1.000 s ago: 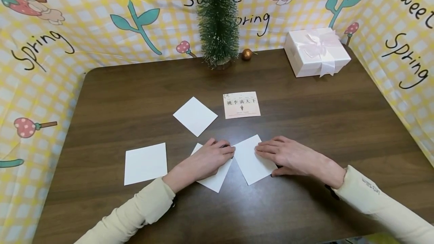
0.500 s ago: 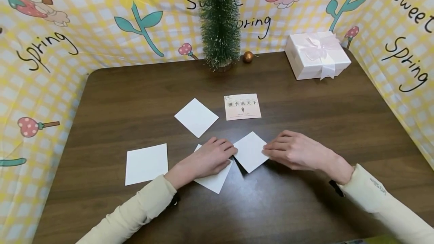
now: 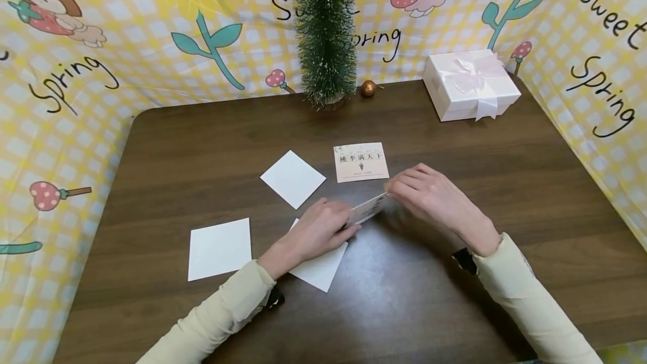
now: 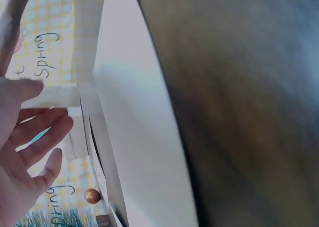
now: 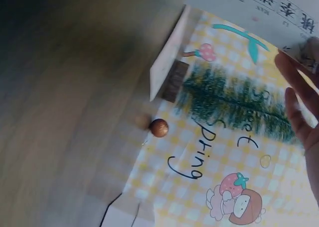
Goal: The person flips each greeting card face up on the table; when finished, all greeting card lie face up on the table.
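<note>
Between both hands a small square card (image 3: 368, 208) stands tilted above the table, its printed face toward me in the head view. My right hand (image 3: 432, 195) pinches its upper right end, and the right wrist view shows printed characters on the card (image 5: 269, 0) beside those fingers. My left hand (image 3: 320, 226) has its thumb and fingers around the card's left end. Beneath the left hand lies a blank white card (image 3: 320, 268), partly covered. In the left wrist view the left hand (image 4: 35, 147) is above that white card (image 4: 134, 117); its grip is less distinct there.
Two white cards lie face down, one at left (image 3: 219, 249), one farther back (image 3: 293, 178). A printed card (image 3: 361, 162) lies face up beyond the hands. A small tree (image 3: 326, 38), a copper ball (image 3: 368, 89) and a ribboned white box (image 3: 471, 86) stand along the back edge.
The card on the right has been lifted from the table and tipped up, so its printed side now shows. My right hand has risen and moved back with it; my left hand stays near its left end.
</note>
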`<state>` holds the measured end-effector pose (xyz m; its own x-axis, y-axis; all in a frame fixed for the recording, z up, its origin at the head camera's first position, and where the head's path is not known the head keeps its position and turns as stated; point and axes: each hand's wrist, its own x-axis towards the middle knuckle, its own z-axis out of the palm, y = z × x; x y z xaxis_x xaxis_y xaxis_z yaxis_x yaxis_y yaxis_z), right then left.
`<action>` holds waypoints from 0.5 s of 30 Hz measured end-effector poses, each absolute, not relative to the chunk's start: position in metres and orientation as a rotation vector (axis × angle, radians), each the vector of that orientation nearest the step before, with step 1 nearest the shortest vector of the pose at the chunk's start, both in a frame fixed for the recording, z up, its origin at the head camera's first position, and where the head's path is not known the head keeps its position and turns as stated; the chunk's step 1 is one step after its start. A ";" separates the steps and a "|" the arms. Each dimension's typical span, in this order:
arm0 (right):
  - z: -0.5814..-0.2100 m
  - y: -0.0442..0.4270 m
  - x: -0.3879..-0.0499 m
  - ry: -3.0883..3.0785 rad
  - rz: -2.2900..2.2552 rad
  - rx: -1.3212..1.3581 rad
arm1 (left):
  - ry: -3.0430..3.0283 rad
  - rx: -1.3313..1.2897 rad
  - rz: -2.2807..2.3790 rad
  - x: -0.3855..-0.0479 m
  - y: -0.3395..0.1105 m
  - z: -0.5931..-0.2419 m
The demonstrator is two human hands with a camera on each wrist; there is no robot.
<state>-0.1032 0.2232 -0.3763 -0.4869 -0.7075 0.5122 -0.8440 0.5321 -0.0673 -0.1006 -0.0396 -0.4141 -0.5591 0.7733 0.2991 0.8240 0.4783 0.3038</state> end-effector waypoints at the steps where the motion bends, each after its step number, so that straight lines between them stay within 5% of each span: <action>1: -0.375 0.222 -0.104 -2.360 0.471 1.246 | -2.595 -1.380 -0.689 -0.101 -0.039 -0.413; 15: -0.396 0.211 -0.100 -2.595 1.517 0.647 | -2.630 -0.942 -1.516 -0.101 -0.033 -0.399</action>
<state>-0.0996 0.2113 -0.3963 -0.9094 -0.3218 0.2635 -0.3875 0.4252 -0.8180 -0.1011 -0.0331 -0.3987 -0.8238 0.5078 0.2518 0.4724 0.3697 0.8001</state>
